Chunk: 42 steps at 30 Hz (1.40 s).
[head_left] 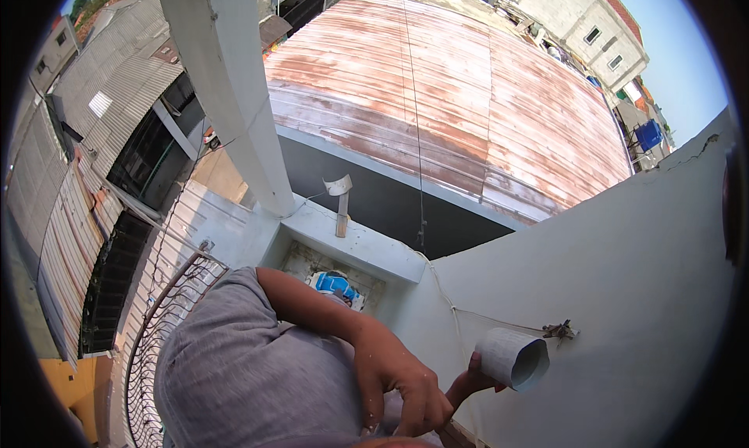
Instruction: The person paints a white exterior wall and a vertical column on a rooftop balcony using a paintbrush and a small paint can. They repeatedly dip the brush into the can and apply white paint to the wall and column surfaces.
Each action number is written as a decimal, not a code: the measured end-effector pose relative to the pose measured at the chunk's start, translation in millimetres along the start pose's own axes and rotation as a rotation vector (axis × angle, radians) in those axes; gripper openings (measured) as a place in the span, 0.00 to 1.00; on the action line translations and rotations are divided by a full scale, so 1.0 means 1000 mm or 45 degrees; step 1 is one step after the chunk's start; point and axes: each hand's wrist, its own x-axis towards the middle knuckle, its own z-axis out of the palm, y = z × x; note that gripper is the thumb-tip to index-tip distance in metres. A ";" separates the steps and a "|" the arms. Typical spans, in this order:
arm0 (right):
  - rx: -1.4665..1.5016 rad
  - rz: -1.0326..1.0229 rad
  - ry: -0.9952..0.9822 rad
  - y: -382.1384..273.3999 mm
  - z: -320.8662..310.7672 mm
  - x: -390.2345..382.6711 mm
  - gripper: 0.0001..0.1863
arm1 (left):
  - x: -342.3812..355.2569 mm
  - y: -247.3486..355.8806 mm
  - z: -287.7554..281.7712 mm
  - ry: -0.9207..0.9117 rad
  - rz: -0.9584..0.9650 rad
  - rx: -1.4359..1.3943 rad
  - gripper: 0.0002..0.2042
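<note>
My right hand (468,381) is closed around the side of a hollow pale grey-white tube (503,357), its open end facing right. The tube is held out beside the white wall. My left hand (402,389) reaches across from the left, its fingers curled downward and pressed together near my body. Something small and pale shows by its fingertips at the lower edge, too hidden to name. The left arm wears a grey short sleeve (250,362).
A white wall (616,292) rises on the right, with a cable (499,318) tied to a fixing (560,331). Ahead, a ledge (374,249) carries a strip with a curved white piece (338,185). A pillar (234,97), a curved metal railing (148,354) and rusty roofs (437,89) lie beyond.
</note>
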 end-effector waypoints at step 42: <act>0.155 0.061 -0.318 0.005 -0.062 -0.026 0.55 | -0.353 0.321 0.033 2.420 -1.952 2.525 0.32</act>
